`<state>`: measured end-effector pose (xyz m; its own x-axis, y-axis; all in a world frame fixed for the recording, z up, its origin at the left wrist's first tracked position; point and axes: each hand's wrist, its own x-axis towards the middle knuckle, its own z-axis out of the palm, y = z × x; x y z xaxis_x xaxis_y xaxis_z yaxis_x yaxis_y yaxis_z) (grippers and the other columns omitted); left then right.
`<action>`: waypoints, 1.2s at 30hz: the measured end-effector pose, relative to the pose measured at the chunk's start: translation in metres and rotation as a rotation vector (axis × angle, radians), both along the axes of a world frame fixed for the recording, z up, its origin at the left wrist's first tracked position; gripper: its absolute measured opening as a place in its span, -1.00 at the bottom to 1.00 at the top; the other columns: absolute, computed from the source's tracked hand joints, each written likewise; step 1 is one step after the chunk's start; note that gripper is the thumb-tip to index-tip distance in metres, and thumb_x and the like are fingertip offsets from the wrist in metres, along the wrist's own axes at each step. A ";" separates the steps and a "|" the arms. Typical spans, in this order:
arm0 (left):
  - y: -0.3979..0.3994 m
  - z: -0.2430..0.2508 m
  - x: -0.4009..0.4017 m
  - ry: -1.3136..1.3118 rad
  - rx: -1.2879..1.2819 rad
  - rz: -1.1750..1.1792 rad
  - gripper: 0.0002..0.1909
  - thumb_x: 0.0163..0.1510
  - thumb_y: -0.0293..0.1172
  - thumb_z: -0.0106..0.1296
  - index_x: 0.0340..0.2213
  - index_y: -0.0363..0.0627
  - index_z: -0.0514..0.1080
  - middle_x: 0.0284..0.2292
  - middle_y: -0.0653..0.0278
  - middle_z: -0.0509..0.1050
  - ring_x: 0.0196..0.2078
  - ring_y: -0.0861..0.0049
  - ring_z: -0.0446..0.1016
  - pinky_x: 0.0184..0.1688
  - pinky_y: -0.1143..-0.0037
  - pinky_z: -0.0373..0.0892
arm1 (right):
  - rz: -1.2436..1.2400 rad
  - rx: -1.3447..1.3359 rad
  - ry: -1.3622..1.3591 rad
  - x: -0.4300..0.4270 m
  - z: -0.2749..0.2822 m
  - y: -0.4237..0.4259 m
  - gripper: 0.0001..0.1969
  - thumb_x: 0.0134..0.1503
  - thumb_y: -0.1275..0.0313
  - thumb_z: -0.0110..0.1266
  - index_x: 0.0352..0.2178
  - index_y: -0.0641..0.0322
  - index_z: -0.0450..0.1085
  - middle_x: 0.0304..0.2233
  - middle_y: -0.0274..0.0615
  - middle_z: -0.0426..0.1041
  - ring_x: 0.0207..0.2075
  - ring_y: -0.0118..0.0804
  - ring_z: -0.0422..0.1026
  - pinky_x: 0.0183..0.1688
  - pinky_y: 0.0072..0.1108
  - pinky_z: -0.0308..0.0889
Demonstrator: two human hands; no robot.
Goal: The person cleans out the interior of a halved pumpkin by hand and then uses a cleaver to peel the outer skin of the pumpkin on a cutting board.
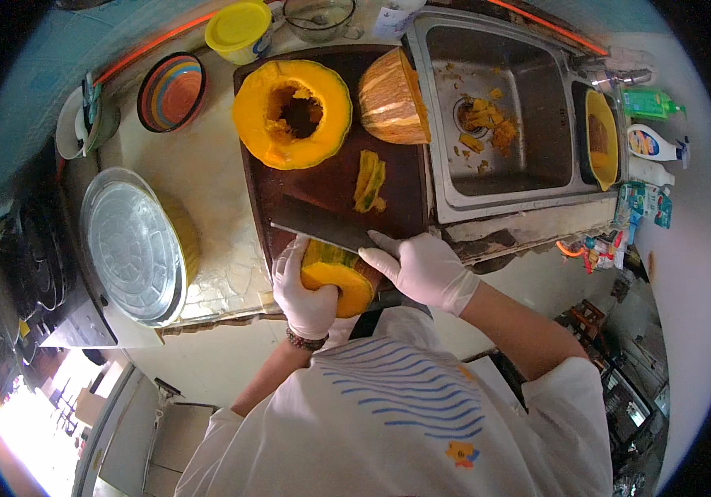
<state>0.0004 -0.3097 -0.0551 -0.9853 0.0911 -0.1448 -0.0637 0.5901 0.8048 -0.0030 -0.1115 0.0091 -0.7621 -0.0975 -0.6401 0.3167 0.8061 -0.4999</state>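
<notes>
My left hand (309,295), in a white glove, grips a pumpkin piece (338,286) at the near edge of a dark cutting board (305,192). My gloved right hand (423,267) holds a cleaver (330,225), its wide blade lying across the far side of that piece. Whether the blade has entered the flesh I cannot tell. Farther back on the board lies a hollowed pumpkin ring (324,121), cut face up. Beside it rests a pumpkin end with striped rind (389,99). Cut strips of rind (368,183) lie between these and the cleaver.
A steel sink (517,149) at the right holds pumpkin scraps (489,121). At the left stand a large basin with a clear cover (135,248) and a striped bowl (172,92). A yellow-lidded tub (238,31) and a glass bowl (318,18) sit behind the board.
</notes>
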 end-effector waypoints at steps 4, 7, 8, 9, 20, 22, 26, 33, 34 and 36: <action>-0.003 -0.002 0.004 -0.032 0.004 0.027 -0.42 -0.47 -0.59 -0.04 -0.21 -0.32 0.39 -0.22 -0.03 0.42 -0.13 0.03 0.37 -0.03 0.31 0.30 | 0.035 -0.022 0.120 0.013 0.006 0.006 -0.41 0.17 -0.08 -0.24 -0.36 0.27 0.48 -0.69 0.06 0.42 -0.63 0.03 0.44 -0.53 -0.30 0.36; -0.002 -0.001 0.004 -0.068 -0.020 0.036 -0.46 -0.47 -0.59 -0.03 -0.26 -0.30 0.39 -0.24 -0.03 0.42 -0.15 0.03 0.38 -0.05 0.32 0.32 | 0.026 -0.021 0.094 0.014 0.028 0.015 -0.42 0.17 -0.07 -0.21 -0.26 0.28 0.48 -0.71 0.04 0.41 -0.66 0.01 0.43 -0.57 -0.33 0.36; -0.005 -0.004 0.006 -0.044 -0.035 0.042 -0.47 -0.47 -0.59 -0.03 -0.26 -0.31 0.39 -0.24 -0.03 0.42 -0.15 0.04 0.38 -0.05 0.32 0.32 | 0.034 -0.030 0.026 0.013 0.029 0.017 -0.42 0.17 -0.06 -0.21 -0.25 0.28 0.47 -0.71 0.06 0.41 -0.65 0.03 0.43 -0.55 -0.32 0.36; -0.004 -0.006 0.007 -0.018 -0.043 0.047 -0.47 -0.47 -0.59 -0.04 -0.26 -0.32 0.39 -0.24 -0.02 0.42 -0.14 0.04 0.38 -0.05 0.32 0.32 | 0.042 -0.032 -0.041 0.013 0.029 0.019 -0.42 0.17 -0.06 -0.20 -0.24 0.28 0.47 -0.70 0.07 0.41 -0.65 0.04 0.43 -0.54 -0.30 0.36; -0.001 0.000 0.002 -0.041 -0.014 0.052 -0.45 -0.45 -0.58 -0.06 -0.24 -0.34 0.40 -0.23 -0.04 0.44 -0.12 0.04 0.37 0.01 0.31 0.28 | 0.064 -0.090 -0.110 -0.006 0.022 0.028 -0.42 0.18 -0.02 -0.17 -0.14 0.36 0.42 -0.66 0.15 0.39 -0.63 0.02 0.43 -0.54 -0.38 0.32; -0.002 -0.001 0.005 -0.050 -0.037 0.059 -0.46 -0.45 -0.58 -0.06 -0.25 -0.34 0.40 -0.23 -0.04 0.43 -0.12 0.03 0.37 0.00 0.30 0.28 | 0.073 -0.118 -0.121 -0.003 0.023 0.029 -0.43 0.19 -0.01 -0.16 -0.15 0.36 0.42 -0.66 0.15 0.39 -0.62 0.02 0.44 -0.54 -0.39 0.32; -0.004 -0.006 0.010 -0.057 -0.032 0.078 -0.47 -0.46 -0.56 -0.04 -0.27 -0.34 0.40 -0.23 -0.05 0.43 -0.13 0.01 0.37 -0.02 0.29 0.30 | 0.073 -0.088 -0.120 0.004 0.021 0.032 -0.37 0.17 -0.08 -0.22 -0.56 0.33 0.47 -0.74 0.11 0.37 -0.66 0.14 0.40 -0.55 -0.23 0.33; 0.001 -0.001 0.007 -0.014 -0.059 0.063 -0.48 -0.47 -0.56 -0.04 -0.28 -0.32 0.42 -0.24 -0.03 0.44 -0.15 0.03 0.38 -0.03 0.29 0.31 | 0.015 -0.093 -0.045 -0.004 0.019 0.021 -0.42 0.17 -0.03 -0.16 -0.56 0.33 0.47 -0.73 0.09 0.38 -0.65 0.12 0.42 -0.55 -0.23 0.33; 0.001 0.000 0.007 -0.011 -0.054 0.062 -0.48 -0.47 -0.56 -0.04 -0.28 -0.32 0.42 -0.24 -0.03 0.44 -0.15 0.03 0.38 -0.03 0.29 0.31 | 0.014 -0.088 -0.042 -0.003 0.015 0.021 -0.42 0.17 -0.03 -0.16 -0.56 0.33 0.47 -0.73 0.09 0.38 -0.65 0.12 0.42 -0.55 -0.23 0.33; 0.001 0.002 0.005 -0.004 -0.040 0.062 -0.44 -0.47 -0.58 -0.06 -0.24 -0.31 0.43 -0.25 -0.01 0.44 -0.15 0.05 0.38 -0.03 0.31 0.31 | 0.206 -0.044 -0.065 0.002 0.002 0.021 -0.45 0.19 0.01 -0.16 -0.17 0.36 0.44 -0.66 0.16 0.40 -0.61 -0.01 0.46 -0.54 -0.38 0.34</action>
<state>0.0057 -0.3083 -0.0536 -0.9882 0.0241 -0.1513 -0.1045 0.6162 0.7806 -0.0014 -0.0905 0.0110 -0.6805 -0.2757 -0.6789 0.1804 0.8350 -0.5199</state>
